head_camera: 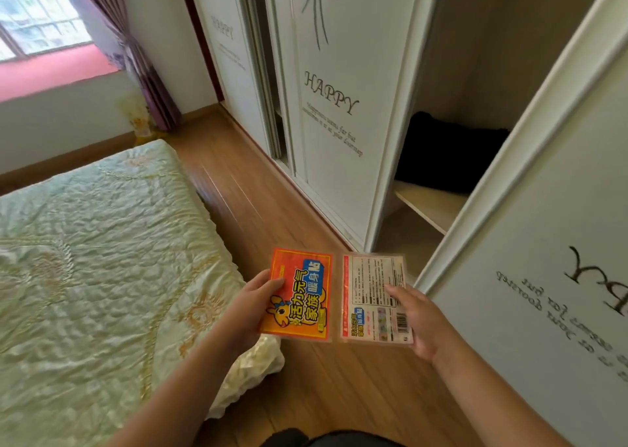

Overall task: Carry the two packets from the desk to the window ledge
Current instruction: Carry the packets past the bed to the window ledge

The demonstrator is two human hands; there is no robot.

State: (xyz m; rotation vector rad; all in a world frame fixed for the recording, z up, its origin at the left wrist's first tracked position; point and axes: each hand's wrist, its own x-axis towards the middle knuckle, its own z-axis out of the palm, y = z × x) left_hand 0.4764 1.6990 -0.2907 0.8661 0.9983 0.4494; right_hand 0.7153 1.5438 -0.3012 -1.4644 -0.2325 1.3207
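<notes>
My left hand (249, 310) grips an orange packet (302, 293) with its printed front up, thumb on its left edge. My right hand (419, 324) holds a second packet (373, 297), pale back side with small text and a barcode facing me, thumb on its right part. Both packets are held flat side by side above the wooden floor, low in the middle of the view. The window ledge (51, 69), pinkish red, lies far off at the upper left under the window (37, 14). No desk is in view.
A bed with a pale green cover (95, 259) fills the left. A white wardrobe (329, 106) lines the right, one section open with a dark bundle (448, 154) on a shelf. A purple curtain (142, 72) hangs beside the window. A strip of wooden floor (244, 188) runs between bed and wardrobe.
</notes>
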